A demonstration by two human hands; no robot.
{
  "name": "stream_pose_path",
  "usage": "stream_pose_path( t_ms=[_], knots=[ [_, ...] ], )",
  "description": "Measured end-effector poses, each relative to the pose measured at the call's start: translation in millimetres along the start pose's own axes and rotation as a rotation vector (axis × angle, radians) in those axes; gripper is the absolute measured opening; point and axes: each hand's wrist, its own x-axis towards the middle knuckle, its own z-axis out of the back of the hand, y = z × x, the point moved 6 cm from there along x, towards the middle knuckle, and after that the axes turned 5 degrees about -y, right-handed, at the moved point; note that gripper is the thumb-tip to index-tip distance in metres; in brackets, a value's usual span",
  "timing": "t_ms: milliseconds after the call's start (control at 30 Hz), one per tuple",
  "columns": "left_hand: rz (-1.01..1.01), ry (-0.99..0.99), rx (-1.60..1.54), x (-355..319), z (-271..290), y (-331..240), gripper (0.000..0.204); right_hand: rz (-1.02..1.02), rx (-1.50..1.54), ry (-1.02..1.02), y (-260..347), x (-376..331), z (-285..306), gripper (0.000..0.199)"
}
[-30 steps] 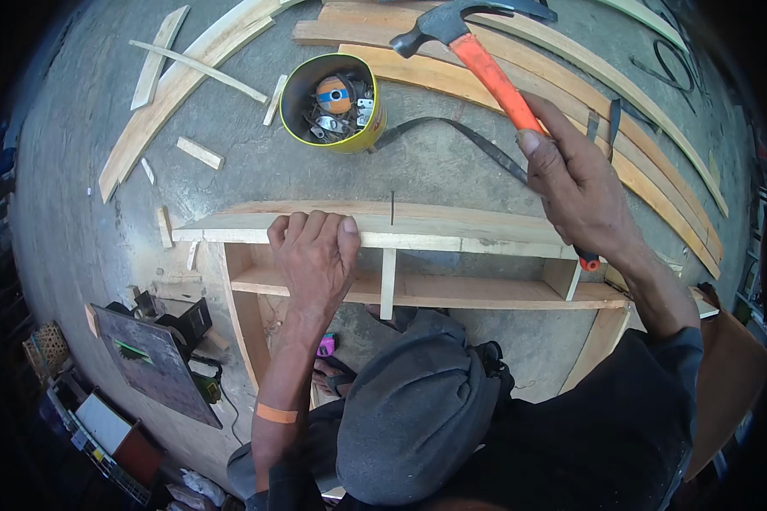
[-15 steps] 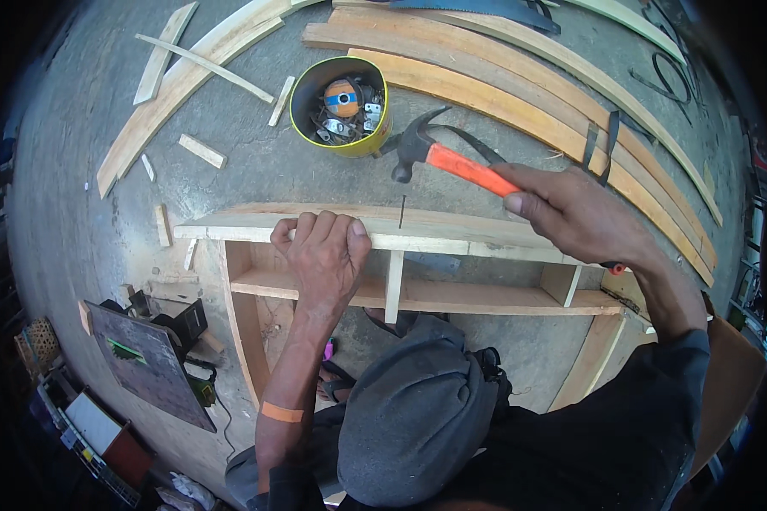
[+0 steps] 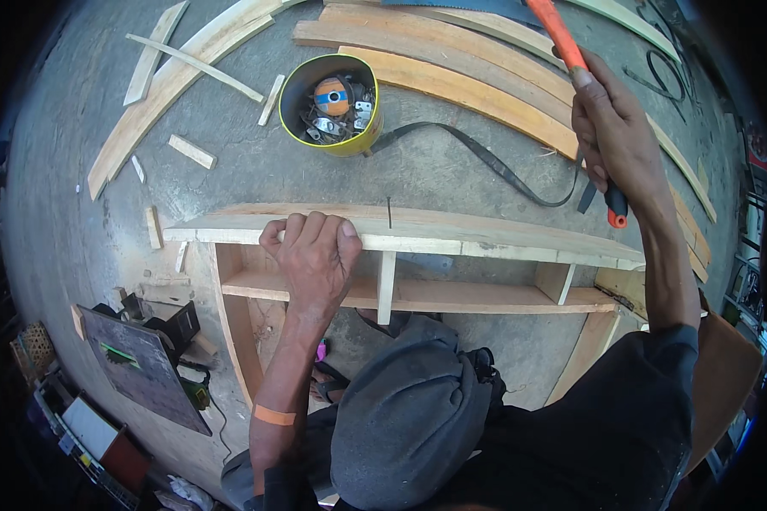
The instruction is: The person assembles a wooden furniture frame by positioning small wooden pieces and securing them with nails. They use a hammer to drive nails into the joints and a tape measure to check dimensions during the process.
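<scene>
My left hand (image 3: 314,260) is wrapped over the near edge of a pale wooden board (image 3: 486,238), the top plank of a wooden frame. To the right of that hand, a nail (image 3: 389,213) stands upright, partly sunk in the board. Raised at the far right, my right hand (image 3: 618,128) grips a hammer (image 3: 560,36) by its orange and black handle. The hammer's head is cut off by the top of the picture. Below the board, a short upright divider (image 3: 386,285) joins it to a lower wooden rail (image 3: 477,298).
Beyond the board stands a yellow-rimmed bucket (image 3: 349,146) of metal hardware and a disc, with a black strap (image 3: 494,157) beside it. Long planks (image 3: 452,81) and a blue saw (image 3: 452,5) lie farther off. Wood offcuts (image 3: 193,151) and a table saw (image 3: 145,366) are at left.
My right hand has lifted the hammer up and away from above the nail, toward the far right. My left hand stays on the board, and the nail stands about as tall as before.
</scene>
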Motion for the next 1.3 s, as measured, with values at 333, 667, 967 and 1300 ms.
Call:
stream_pose_path(
  t_ms=[333,667,967,1300],
  knots=[
    [0.014,-0.018,-0.015,0,3,2,0.024,0.077,-0.239,0.282,23,4,-21,0.048],
    [0.022,0.015,-0.033,-1,0,2,0.021,0.055,0.14,0.103,26,7,-8,0.045],
    [0.019,-0.002,-0.02,1,0,3,0.021,-0.028,-0.181,0.24,8,2,-14,0.046],
    [0.006,-0.035,-0.03,4,-2,4,0.021,0.061,-0.087,0.25,9,4,-32,0.042]
  ],
)
